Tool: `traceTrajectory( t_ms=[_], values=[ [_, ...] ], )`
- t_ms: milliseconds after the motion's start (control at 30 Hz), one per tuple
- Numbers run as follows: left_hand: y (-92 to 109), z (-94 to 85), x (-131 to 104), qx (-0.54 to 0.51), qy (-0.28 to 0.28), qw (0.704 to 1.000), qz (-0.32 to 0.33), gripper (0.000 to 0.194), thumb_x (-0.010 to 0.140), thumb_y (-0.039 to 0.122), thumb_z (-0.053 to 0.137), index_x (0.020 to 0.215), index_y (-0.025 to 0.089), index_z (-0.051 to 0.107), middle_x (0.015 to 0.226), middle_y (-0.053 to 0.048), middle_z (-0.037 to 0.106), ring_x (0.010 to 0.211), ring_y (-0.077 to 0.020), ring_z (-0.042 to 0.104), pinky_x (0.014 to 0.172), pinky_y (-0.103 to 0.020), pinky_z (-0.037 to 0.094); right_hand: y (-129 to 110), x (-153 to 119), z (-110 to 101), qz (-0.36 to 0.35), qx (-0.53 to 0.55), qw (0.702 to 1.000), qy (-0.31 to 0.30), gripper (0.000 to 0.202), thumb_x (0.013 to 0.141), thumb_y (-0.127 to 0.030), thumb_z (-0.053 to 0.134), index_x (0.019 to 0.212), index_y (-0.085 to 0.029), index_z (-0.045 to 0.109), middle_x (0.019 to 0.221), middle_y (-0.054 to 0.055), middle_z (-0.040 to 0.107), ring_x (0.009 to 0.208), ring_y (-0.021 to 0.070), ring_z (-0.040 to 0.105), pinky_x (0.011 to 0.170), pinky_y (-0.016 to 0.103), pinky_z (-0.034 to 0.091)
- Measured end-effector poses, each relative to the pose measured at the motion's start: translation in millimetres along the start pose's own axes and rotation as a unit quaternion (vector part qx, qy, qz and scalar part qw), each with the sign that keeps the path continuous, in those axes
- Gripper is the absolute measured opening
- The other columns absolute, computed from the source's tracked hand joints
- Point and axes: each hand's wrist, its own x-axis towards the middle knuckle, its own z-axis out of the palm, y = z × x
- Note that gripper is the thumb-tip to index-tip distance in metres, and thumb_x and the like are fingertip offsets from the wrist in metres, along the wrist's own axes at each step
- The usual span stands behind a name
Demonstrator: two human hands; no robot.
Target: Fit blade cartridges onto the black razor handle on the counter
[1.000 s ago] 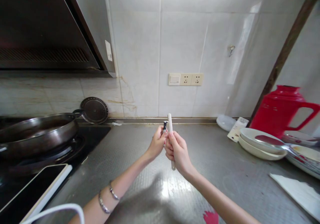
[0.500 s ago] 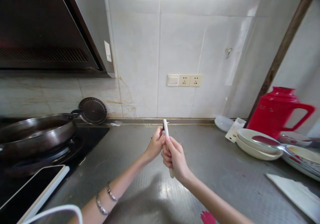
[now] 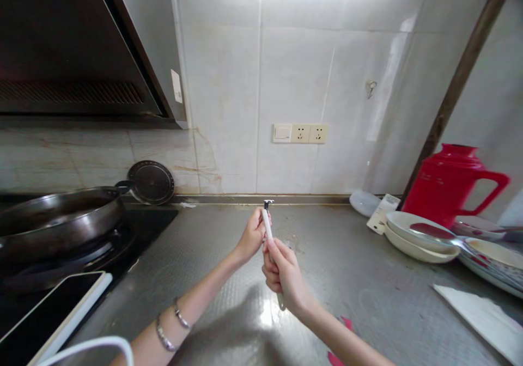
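A slim peeler (image 3: 267,225) with a white handle and a small T-shaped metal head on a black neck is held up over the steel counter, its head pointing away from me. My right hand (image 3: 286,273) is wrapped around the lower handle, whose end sticks out below the fist. Higher up, near the head, the fingers of my left hand (image 3: 252,236) are closed at the peeler's left side. Some of those fingertips are hidden behind the handle.
Left, a metal pan (image 3: 61,221) sits on the black stove, with a phone (image 3: 53,317) and white cable (image 3: 93,343) nearer. Right stand a red thermos jug (image 3: 445,186), stacked bowls (image 3: 420,249) and white paper (image 3: 482,314). Pink-red pieces (image 3: 335,358) lie by my right forearm.
The peeler has turned in my hands: its edge-on side faced me before, and now its T-shaped head shows clearly. My right hand has come slightly lower.
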Motion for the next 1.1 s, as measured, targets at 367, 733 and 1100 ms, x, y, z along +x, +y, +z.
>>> traceTrajectory(
  t_ms=[367, 733, 1100],
  values=[
    [-3, 0.8, 0, 0.022, 0.006, 1.0, 0.009, 0.018, 0.077, 0.035, 0.052, 0.082, 0.018, 0.045, 0.065, 0.004, 0.041, 0.058, -0.009, 0.038, 0.056, -0.02, 0.034, -13, 9, 3, -0.009, 0.024, 1.0, 0.001, 0.038, 0.072, -0.053, 0.06, 0.07, -0.021, 0.039, 0.045, -0.013, 0.024, 0.034, 0.001, 0.011, 0.028, 0.012, 0.008],
    [0, 0.5, 0, 0.001, 0.008, 1.0, 0.0, 0.019, 0.076, 0.035, 0.053, 0.081, 0.018, 0.044, 0.064, 0.005, 0.041, 0.055, -0.0079, 0.037, 0.053, -0.019, 0.033, -16, 8, 6, -0.004, 0.033, 0.999, -0.001, 0.039, 0.071, -0.053, 0.061, 0.069, -0.021, 0.039, 0.045, -0.013, 0.023, 0.034, 0.0009, 0.011, 0.028, 0.012, 0.007],
    [5, 2.3, -2, -0.021, -0.008, 1.0, 0.008, 0.023, 0.077, 0.038, 0.053, 0.083, 0.018, 0.044, 0.064, 0.005, 0.041, 0.053, -0.007, 0.037, 0.051, -0.019, 0.032, -22, 11, 3, -0.013, 0.027, 1.0, -0.009, 0.037, 0.072, -0.05, 0.061, 0.067, -0.021, 0.039, 0.045, -0.012, 0.024, 0.034, 0.001, 0.01, 0.028, 0.012, 0.007]
  ],
)
